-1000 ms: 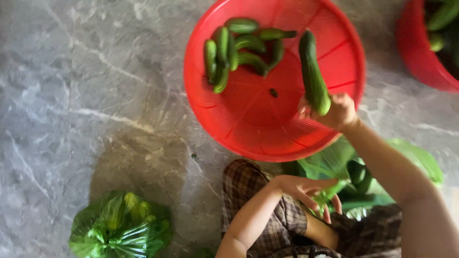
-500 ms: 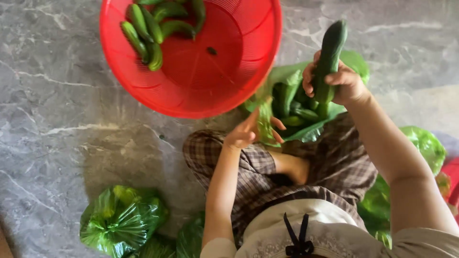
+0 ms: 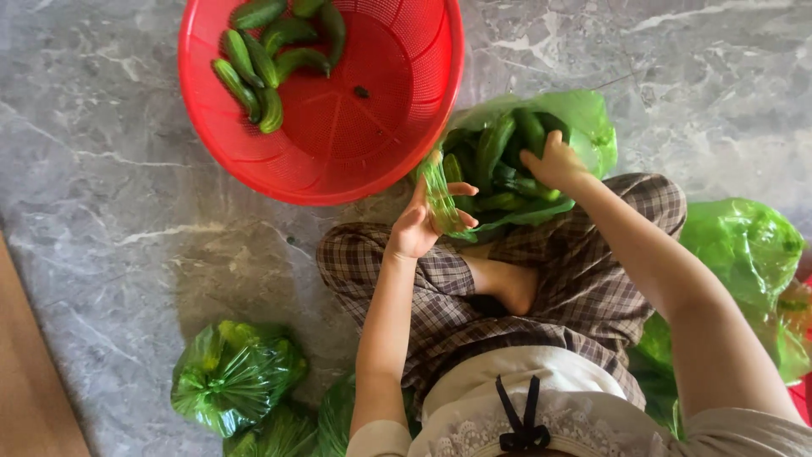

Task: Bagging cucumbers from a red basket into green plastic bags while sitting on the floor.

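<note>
Both hands at an open green plastic bag (image 3: 584, 118) of cucumbers (image 3: 495, 148), beside a red basket (image 3: 423, 127).

The left hand (image 3: 419, 224), arm bent upward, pinches the thin, shiny bag edge between thumb and fingers. The right hand (image 3: 554, 161) reaches down into the bag with fingers closed on a cucumber. The bag lies on the checked trousers (image 3: 592, 288), touching the round perforated basket, which holds curved, smooth cucumbers on grey marble floor (image 3: 101, 169).

green plastic bags (image 3: 584, 127), perhaps four
</note>
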